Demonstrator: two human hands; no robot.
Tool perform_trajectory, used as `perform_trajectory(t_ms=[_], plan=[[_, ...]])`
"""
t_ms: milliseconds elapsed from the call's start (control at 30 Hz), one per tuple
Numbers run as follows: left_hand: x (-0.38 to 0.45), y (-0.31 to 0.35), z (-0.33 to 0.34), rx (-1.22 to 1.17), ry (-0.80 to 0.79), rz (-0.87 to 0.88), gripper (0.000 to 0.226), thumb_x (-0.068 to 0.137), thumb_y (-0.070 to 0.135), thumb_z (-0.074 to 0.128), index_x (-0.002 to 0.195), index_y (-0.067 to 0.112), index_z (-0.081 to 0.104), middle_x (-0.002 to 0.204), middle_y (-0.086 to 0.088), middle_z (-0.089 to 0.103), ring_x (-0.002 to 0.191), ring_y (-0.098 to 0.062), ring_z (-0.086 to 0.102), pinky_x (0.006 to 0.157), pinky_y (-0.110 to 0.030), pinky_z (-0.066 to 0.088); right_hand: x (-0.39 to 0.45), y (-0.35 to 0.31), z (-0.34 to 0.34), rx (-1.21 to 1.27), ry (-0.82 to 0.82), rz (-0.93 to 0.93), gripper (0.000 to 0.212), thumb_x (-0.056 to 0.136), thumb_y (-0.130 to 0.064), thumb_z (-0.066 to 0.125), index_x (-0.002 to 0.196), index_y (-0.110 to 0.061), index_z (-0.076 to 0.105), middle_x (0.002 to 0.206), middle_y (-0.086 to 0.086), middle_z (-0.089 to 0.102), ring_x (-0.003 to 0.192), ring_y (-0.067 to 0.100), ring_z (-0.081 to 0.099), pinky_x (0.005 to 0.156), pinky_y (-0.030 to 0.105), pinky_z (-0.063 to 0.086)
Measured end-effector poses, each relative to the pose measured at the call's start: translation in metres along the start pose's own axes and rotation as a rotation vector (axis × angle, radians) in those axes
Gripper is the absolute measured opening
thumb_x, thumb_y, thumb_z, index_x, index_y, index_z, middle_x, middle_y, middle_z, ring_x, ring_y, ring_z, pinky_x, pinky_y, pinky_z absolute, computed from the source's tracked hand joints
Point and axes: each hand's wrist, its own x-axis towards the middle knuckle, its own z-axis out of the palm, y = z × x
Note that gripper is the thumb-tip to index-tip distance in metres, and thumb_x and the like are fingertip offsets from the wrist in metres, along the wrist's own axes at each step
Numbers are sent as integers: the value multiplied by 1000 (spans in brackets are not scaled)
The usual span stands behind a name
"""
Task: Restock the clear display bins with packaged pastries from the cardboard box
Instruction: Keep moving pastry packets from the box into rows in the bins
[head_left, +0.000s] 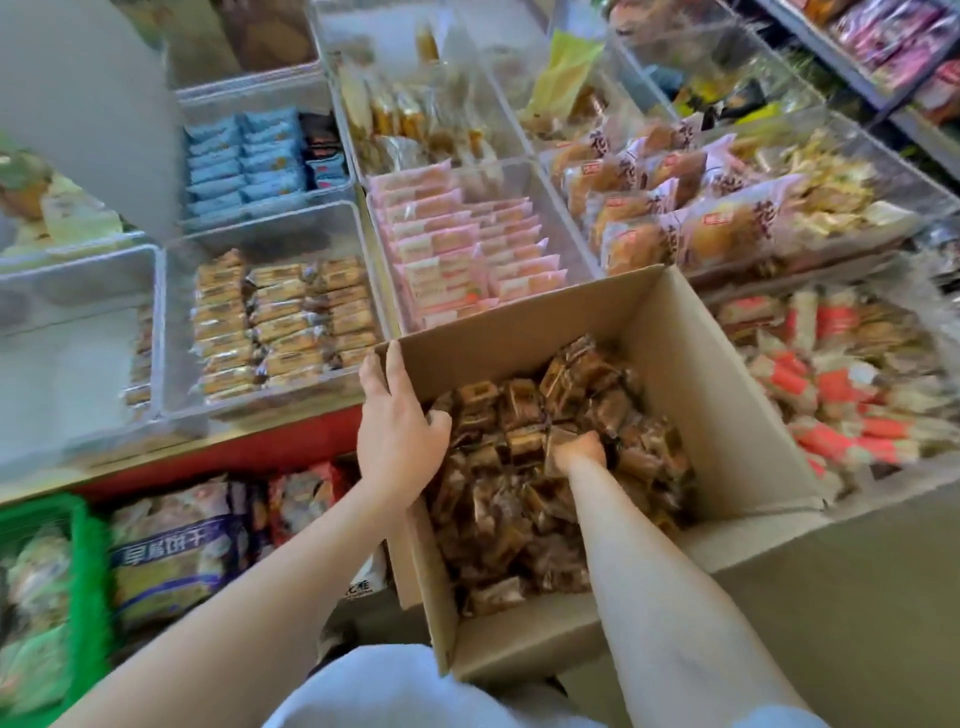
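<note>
Head view shows the right hand (581, 451) plunged into the packaged pastries (524, 467) inside the cardboard box (727, 395). Its fingers are buried among the brown wrappers and appear curled around some of them; how many packets it holds cannot be determined. The wrist enters from above because the box walls are tall and the contents sit low.

The left hand (397, 431) grips the near-left wall of the box, palm on the outside, thumb hooked over the rim toward the contents, fingers extended along the edge toward the corner. This hold appears intended to steady the box while the other hand digs, since the box looks to be perched across the bin fronts rather than seated on a flat surface.

The box is positioned directly in front of the display so that each transfer is short. Just beyond its far-left corner stands a clear bin of brown-wrapped pastries (283, 325), arranged in neat rows; their wrappers look similar to those in the box, so this bin is the probable destination, though that is a judgement. Beside it to the right sits a bin of pink packets (467, 244). Left of the brown bin, a nearly empty bin (72, 338) holds only a few packets at its right wall. A green basket (83, 545) stands on the lower level.
</note>
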Motion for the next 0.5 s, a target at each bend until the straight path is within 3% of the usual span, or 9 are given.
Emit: perform_trajectory(t_ms=[133,267,400,500], plan=[[2,-3,0,16,-5,-12,88,96,31,59,161,22,1,167,-12,-2,132,-36,49,88,-37,54,12,6,4,-123,37,-4,57,94,-21,65,145,-10,43,147,15,47,139,34,39,117,45,30],[4,-6,0,22,-2,-14,86,96,29,58,161,24,2,167,-12,-1,122,-36,56,85,-38,56,10,4,7,-120,51,-50,67,92,-23,70,149,-13,36,149,14,44,140,34,37,116,47,28],[5,-12,-2,-12,-3,-3,82,97,30,56,161,23,4,167,-11,1,131,-35,50,91,-38,55,-9,-11,7,126,-73,-123,77,91,-22,72,155,-12,30,149,15,46,136,36,46,112,47,41],[5,-13,-7,-125,-11,4,76,100,33,52,160,26,6,167,-9,6,144,-32,36,103,-40,49,-52,-40,-6,382,-280,-292,55,94,-32,70,142,-14,51,133,8,63,118,25,62,99,42,53]])
